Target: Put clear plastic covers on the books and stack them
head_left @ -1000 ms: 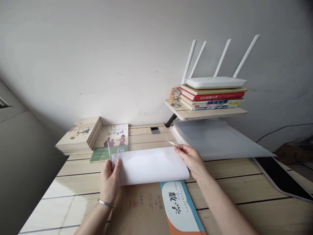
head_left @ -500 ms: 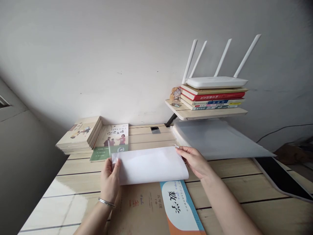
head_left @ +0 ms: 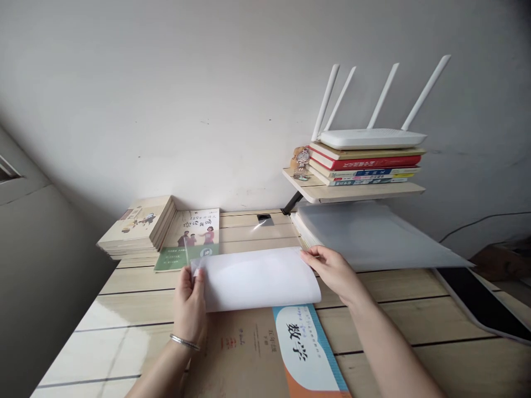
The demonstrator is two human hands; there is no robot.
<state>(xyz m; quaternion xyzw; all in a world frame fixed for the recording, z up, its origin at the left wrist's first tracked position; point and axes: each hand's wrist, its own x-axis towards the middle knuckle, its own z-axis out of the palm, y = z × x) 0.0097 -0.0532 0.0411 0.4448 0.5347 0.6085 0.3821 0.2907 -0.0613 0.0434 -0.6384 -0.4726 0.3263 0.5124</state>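
Observation:
A white sheet point(head_left: 257, 282), curled over at its lower edge, is held between my two hands above a textbook. Clear film shows at its left end, and a bright glint hints at more film beyond its far edge. My left hand point(head_left: 191, 298), with a bangle at the wrist, grips the left end, thumb on top. At the far right corner my right hand point(head_left: 329, 271) pinches the sheet between thumb and fingers. The textbook point(head_left: 249, 354), brown, blue and orange, lies flat on the table below, its far part hidden by the sheet.
At the back left, a stack of books point(head_left: 136, 224) stands beside a green-and-white book point(head_left: 194, 235). Clear plastic sheets point(head_left: 385, 235) lie under a raised shelf point(head_left: 365, 192) bearing books and a white router point(head_left: 373, 138). A dark-screened device point(head_left: 485, 304) rests at the right edge.
The view has shifted slightly. A bright glint now shows beyond the sheet's far edge. Both hands keep their hold on the sheet, almost unmoved.

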